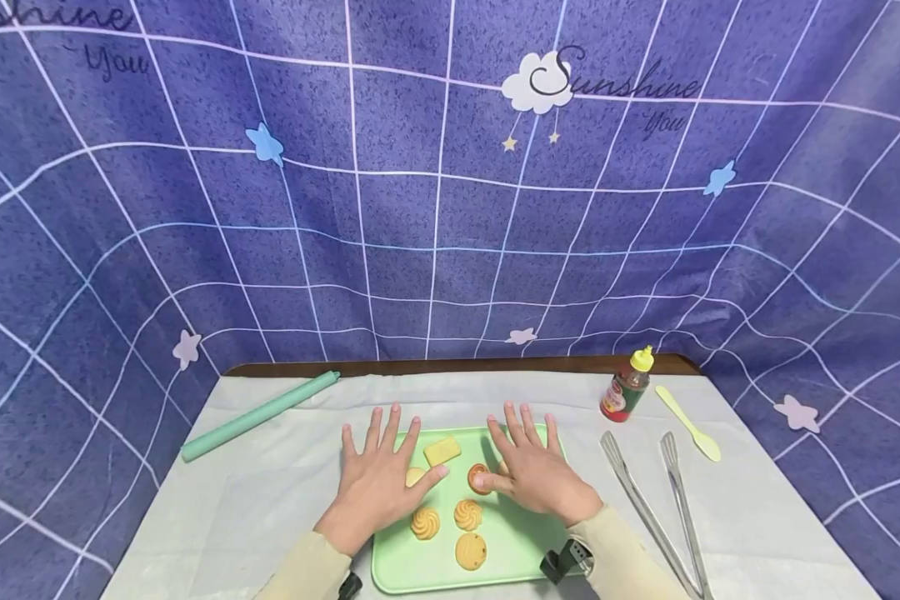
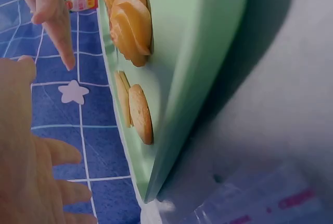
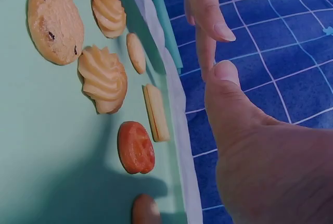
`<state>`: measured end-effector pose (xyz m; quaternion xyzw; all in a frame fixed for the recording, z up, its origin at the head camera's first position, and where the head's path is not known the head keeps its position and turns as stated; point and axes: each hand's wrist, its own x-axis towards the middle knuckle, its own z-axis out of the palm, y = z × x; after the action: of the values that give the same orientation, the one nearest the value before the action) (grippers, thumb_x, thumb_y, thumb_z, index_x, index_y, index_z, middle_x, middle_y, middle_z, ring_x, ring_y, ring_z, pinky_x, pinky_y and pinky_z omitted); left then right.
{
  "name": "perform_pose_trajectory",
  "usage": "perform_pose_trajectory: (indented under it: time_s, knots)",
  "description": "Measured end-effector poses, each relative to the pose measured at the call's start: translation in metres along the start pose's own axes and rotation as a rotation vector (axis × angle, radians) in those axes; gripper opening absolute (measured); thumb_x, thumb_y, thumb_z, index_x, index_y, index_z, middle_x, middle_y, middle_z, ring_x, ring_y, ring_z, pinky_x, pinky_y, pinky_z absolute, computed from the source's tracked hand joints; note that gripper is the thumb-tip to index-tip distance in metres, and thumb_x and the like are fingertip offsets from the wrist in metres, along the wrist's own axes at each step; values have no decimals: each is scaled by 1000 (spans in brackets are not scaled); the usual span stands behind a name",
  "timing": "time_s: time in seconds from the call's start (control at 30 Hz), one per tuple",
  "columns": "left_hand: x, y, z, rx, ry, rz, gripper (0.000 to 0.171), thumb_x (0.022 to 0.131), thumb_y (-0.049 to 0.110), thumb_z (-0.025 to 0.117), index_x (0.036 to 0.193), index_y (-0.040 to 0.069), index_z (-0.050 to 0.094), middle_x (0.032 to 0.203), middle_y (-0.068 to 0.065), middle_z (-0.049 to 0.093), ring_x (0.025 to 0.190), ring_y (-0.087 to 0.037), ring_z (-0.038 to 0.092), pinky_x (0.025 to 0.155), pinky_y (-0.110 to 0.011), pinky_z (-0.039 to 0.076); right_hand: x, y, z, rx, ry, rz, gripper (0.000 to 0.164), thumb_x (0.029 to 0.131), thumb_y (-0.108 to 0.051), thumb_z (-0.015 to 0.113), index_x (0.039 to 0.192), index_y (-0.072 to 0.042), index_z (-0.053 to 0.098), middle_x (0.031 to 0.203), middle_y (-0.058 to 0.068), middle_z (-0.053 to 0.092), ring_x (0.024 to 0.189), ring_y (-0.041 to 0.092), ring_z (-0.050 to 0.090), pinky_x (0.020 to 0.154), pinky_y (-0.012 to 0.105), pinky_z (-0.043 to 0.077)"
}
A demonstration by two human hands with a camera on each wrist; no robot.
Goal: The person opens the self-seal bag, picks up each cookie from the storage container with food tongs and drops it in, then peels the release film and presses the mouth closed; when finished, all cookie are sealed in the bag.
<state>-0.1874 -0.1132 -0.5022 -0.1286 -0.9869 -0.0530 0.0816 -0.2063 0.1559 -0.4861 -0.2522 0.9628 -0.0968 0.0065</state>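
My left hand (image 1: 378,483) is spread flat above the left side of a green tray (image 1: 513,554), holding nothing. Over the right side hovers my right hand (image 1: 536,473), also empty, its fingers fanned. Two swirled cookies (image 1: 424,523) and a round cookie with dark specks (image 1: 471,551) lie toward the near edge. A rectangular biscuit (image 1: 442,451) sits toward the back. Beside it, a plain round cookie (image 2: 140,113) is partly covered by the left hand in the head view. The right thumb overlaps a red-centred cookie (image 3: 136,147). Another cookie (image 3: 145,211) is mostly hidden by the right hand.
Back left on the white-covered table (image 1: 255,508) lies a green roll (image 1: 261,416). To the right stand a yellow-capped sauce bottle (image 1: 626,388), a pale yellow spoon (image 1: 690,425) and metal tongs (image 1: 656,517). A patterned blue curtain (image 1: 435,208) surrounds the table's back and sides.
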Motion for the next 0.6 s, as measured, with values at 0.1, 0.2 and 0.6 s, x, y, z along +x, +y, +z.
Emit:
perform_pose_trajectory:
  time_s: [0.1,0.2,0.6]
  knots:
    - [-2,-2,-1,-25,3,5,97,90,87,24,157,19,40,164,-16,25,151,-40,11,112,-72,5,3,-1,-1,26,37,-50,94,92,-68,55,159,-7,30,163,24,16,149,45,10,114,69,3]
    - [-5,-5,-2,-47,7,15,93,91,84,32,157,19,40,163,-16,26,151,-39,13,113,-70,6,5,-2,0,49,67,-94,93,91,-68,55,158,-6,34,161,24,23,148,45,19,114,68,12]
    - [-25,-31,-12,-207,79,65,86,92,76,49,151,13,50,158,-15,37,147,-39,27,114,-62,24,17,-15,1,117,86,-181,77,88,-65,64,144,-11,58,155,19,41,143,41,34,111,70,19]
